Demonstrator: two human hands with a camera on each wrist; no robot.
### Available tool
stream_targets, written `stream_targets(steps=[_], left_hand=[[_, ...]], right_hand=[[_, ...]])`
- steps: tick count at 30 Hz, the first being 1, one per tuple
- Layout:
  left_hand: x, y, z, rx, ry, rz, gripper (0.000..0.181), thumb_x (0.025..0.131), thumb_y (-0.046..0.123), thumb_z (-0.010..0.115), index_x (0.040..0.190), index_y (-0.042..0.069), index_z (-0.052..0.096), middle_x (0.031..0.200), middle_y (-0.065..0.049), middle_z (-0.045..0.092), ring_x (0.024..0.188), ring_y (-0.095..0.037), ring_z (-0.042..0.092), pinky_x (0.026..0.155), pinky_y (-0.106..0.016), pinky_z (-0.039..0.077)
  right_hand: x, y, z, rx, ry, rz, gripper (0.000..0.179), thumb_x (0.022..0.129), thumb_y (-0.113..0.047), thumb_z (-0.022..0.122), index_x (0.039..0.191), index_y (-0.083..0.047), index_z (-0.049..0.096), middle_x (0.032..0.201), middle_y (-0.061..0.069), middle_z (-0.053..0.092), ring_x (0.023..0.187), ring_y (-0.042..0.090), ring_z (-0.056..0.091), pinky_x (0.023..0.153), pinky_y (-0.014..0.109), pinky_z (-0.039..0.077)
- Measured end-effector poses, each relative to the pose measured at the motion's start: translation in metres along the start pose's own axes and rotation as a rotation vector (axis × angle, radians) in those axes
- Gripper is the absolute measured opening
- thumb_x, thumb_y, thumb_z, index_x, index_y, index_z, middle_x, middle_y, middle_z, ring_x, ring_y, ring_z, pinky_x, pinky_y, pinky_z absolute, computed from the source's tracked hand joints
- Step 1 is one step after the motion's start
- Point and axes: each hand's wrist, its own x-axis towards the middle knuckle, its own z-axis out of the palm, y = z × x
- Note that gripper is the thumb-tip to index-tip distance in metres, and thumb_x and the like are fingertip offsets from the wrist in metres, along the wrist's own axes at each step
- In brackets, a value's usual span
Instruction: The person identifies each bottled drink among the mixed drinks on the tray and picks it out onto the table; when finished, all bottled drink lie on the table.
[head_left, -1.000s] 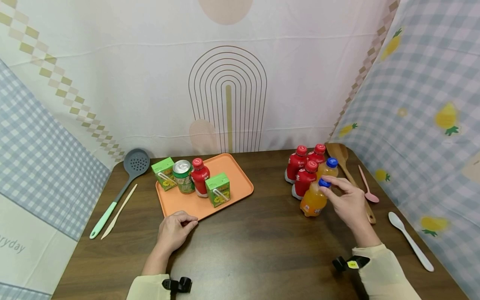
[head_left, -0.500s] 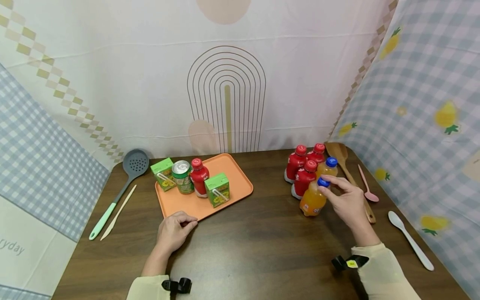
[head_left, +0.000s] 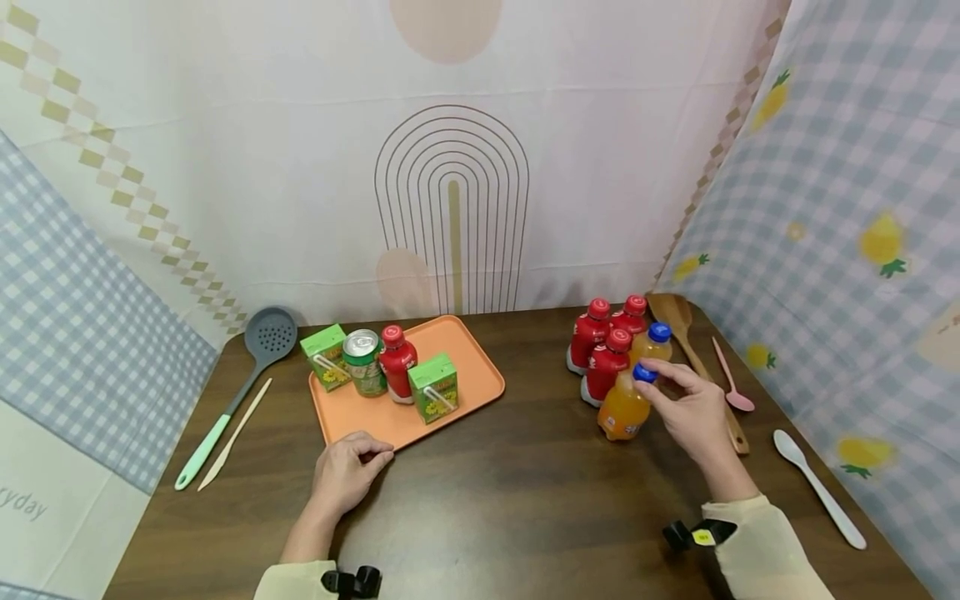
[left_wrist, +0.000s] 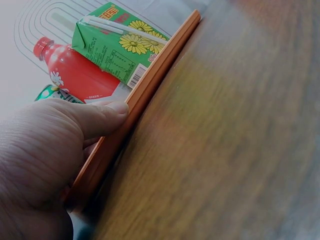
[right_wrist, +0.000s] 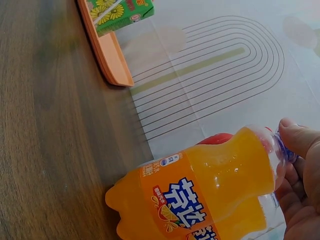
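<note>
My right hand (head_left: 693,412) pinches the blue cap of an orange soda bottle (head_left: 622,410) between thumb and fingers. The bottle leans slightly; whether its base touches the table I cannot tell. Right behind it stand a second orange soda bottle (head_left: 651,343) and three red bottles (head_left: 606,367). On the left, my left hand (head_left: 348,471) holds the front rim of an orange tray (head_left: 476,379), its thumb lying on the rim in the left wrist view. The tray bears two green juice boxes (head_left: 435,392), a green can (head_left: 364,367) and a red bottle (head_left: 397,362).
Left of the tray lie a grey slotted turner (head_left: 270,333) with a mint handle and a pale knife (head_left: 232,437). At the right lie a wooden spatula (head_left: 675,312), a small pink spoon (head_left: 738,400) and a white spoon (head_left: 821,492). Patterned cloths hang around the table.
The head view has tipped slightly, so everything sits a little lower in it. Both hands keep their holds, and the things stay in place.
</note>
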Motion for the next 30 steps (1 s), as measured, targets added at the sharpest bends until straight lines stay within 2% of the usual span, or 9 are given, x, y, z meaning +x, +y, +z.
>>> stream_targets(steps=[14,19,22,25,27,30], left_hand=[[-0.002,-0.003,0.0,0.001,0.014,0.009,0.007,0.078,0.02,0.081,0.078,0.025,0.076,0.075,0.022,0.061,0.073,-0.004,0.06,0.066,-0.029,0.045],[-0.002,-0.004,0.002,0.003,0.014,0.016,0.01,0.078,0.02,0.081,0.077,0.028,0.076,0.075,0.023,0.061,0.072,-0.003,0.06,0.065,-0.029,0.045],[-0.001,-0.003,0.002,0.003,0.016,0.02,0.01,0.077,0.02,0.081,0.077,0.028,0.075,0.075,0.022,0.061,0.072,-0.003,0.059,0.065,-0.029,0.045],[-0.001,-0.002,0.001,0.003,0.02,0.023,0.01,0.077,0.02,0.082,0.077,0.028,0.076,0.075,0.022,0.061,0.072,-0.004,0.06,0.065,-0.029,0.045],[-0.001,-0.002,0.0,0.003,0.022,0.024,0.009,0.077,0.02,0.082,0.077,0.027,0.076,0.075,0.022,0.062,0.072,-0.004,0.06,0.065,-0.03,0.045],[-0.001,-0.001,0.0,0.006,0.017,0.021,0.007,0.077,0.021,0.082,0.078,0.026,0.076,0.075,0.022,0.061,0.073,-0.004,0.06,0.065,-0.03,0.045]], right_hand=[[0.001,0.003,0.005,0.01,0.014,-0.041,0.03,0.079,0.003,0.076,0.109,0.002,0.071,0.108,0.018,0.068,0.098,0.001,0.061,0.084,0.018,0.048],[0.0,0.001,0.004,0.018,0.017,-0.066,0.031,0.078,0.007,0.075,0.108,0.004,0.07,0.11,0.019,0.067,0.101,0.001,0.06,0.086,0.015,0.046],[0.0,-0.004,0.006,-0.015,0.049,-0.116,0.033,0.076,0.008,0.076,0.107,0.004,0.07,0.113,0.019,0.067,0.107,0.003,0.057,0.091,0.012,0.04],[0.001,-0.013,0.01,-0.061,0.111,-0.211,0.034,0.072,0.01,0.078,0.105,0.003,0.071,0.114,0.018,0.066,0.111,0.012,0.056,0.095,0.014,0.037],[0.003,-0.022,0.014,-0.057,0.15,-0.285,0.035,0.07,0.012,0.078,0.103,0.003,0.072,0.112,0.02,0.066,0.109,0.021,0.057,0.096,0.016,0.037],[0.005,-0.043,0.023,-0.006,0.161,-0.376,0.034,0.067,0.016,0.077,0.099,0.006,0.072,0.107,0.024,0.067,0.104,0.031,0.058,0.095,0.021,0.04]])
